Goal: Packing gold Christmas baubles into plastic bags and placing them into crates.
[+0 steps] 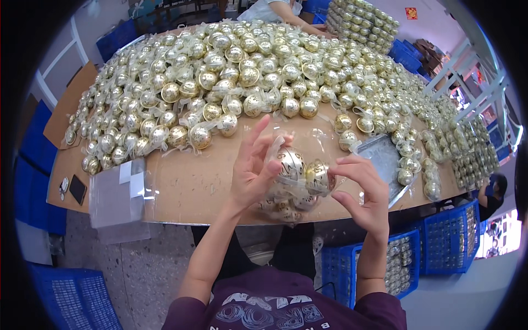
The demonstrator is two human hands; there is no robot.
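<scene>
Head view: at the table's (187, 187) near edge, above a clear pack (287, 208), my left hand (250, 173) curled at one gold ball (291, 163), its pinch unclear; my right hand's (367, 193) fingers touched a second ball (317, 178), thumb apart. Shells seemed light, slick, dentable: best cupped.

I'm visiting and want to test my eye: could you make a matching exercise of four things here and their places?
Things
1. black rectangular phone
2. grey metal tray
3. gold patterned balls in clear plastic
4. red square decoration

Places
A. between left hand and right hand
B. background wall, upper right
C. brown table's left end
D. tabletop, beyond the right hand

Pairs: 1-C, 2-D, 3-A, 4-B
</scene>
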